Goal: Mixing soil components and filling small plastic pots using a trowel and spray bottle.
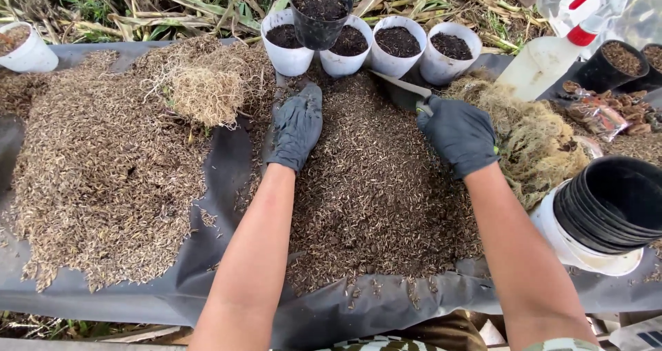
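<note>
- Trowel (403, 85): a small metal hand tool, held in the right hand (458, 134) at the 1 o'clock part of the view, just above the dark mix.
- Work surface: a dark grey sheet (221, 178) spread as a table cover, outdoors, with dry grass and stalks (172, 6) behind it at 12 o'clock.
- Dark mix (376, 185) of husks and soil fills the sheet centre; a paler husk pile (103, 172) lies at 9 o'clock, topped by a tangle of dry fibre (203, 89).
- White pots (396, 47) filled with soil stand in a row at 12 o'clock; one black pot (319, 9) sits on top of them.
- Stacked black pots (610, 203) rest in a white tub at 3 o'clock; a spray bottle (552, 51) lies at 2 o'clock.
- Trowel axis: long axis runs from the right palm toward 10 o'clock; the blade tip points up-left at the white pots.
- Left hand (296, 127): dark glove, fingers extended and close together, palm flat on the dark mix, holding nothing.
- Right hand: dark glove, fingers curled tightly around the trowel handle.
</note>
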